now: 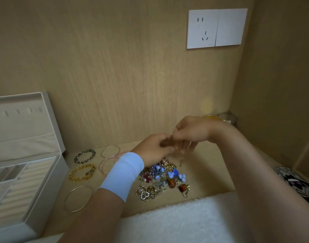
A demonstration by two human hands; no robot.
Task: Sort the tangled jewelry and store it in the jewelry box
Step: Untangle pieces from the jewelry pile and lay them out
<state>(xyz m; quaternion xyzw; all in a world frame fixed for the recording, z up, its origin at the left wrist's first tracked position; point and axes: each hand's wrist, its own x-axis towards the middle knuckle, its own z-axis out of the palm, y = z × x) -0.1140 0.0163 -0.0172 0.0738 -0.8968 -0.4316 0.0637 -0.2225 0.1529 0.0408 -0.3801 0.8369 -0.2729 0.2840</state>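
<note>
The box (50, 190) was opened at the left, dividers and ribbed rolls exposed. The tangle (164, 178) was laid on the shelf (211, 163) beside bracelets (85, 166), under a socket (203, 28). A small blurred piece (171, 138) was pinched by the curled fingers of left hand (153, 149) and right hand (192, 132).

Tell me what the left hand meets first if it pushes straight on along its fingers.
The right hand: the left hand points at its curled fingers, and the two seem to touch above the tangled pile of beaded jewelry. Blur hides whether they hold anything.
</note>
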